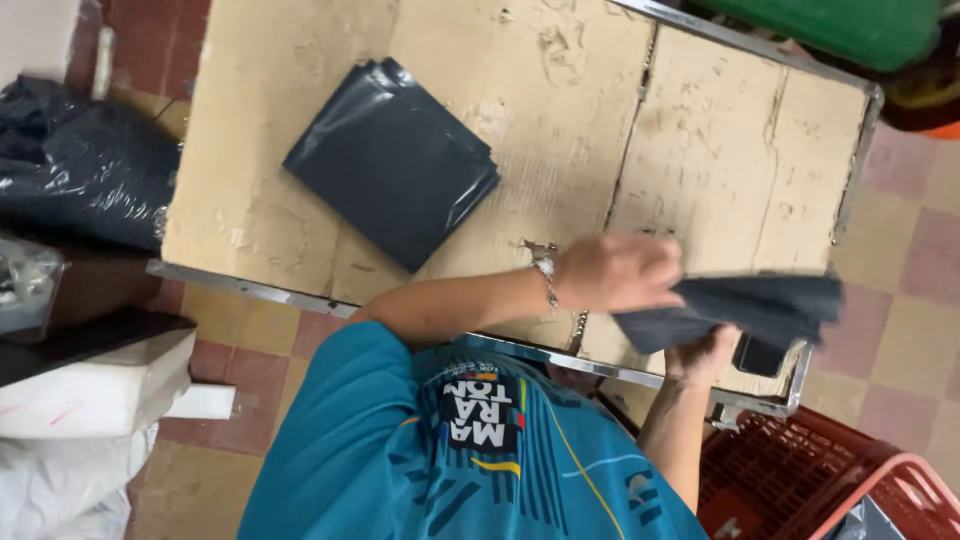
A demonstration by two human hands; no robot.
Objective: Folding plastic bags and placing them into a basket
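Left hand (615, 272), with a bracelet (546, 270) worn at the wrist, is seen closed over the near end of a dark grey plastic bag (760, 305), its fingers curled on top of the material. The right hand (700, 355) is placed just below it, and the same bag is gripped from underneath between thumb and fingers; motion blur softens both hands, so the exact finger positions cannot be made out. The bag is held folded and roughly flat, just above the right-hand near corner of a cardboard-covered table (700, 130), with its free end stretched out towards the table's right edge. A small dark flat object (760, 355) is partly hidden beneath the bag, close to the right hand; what it is cannot be told. Well apart from the hands, on the left half of the cardboard, a stack of similar dark grey bags (395, 160) is laid flat and turned at an angle. A red plastic crate (800, 470) is set on the tiled floor (905, 300) just below the table's near right corner. A crumpled black plastic sack (80, 160) is seen beside the table's left end.
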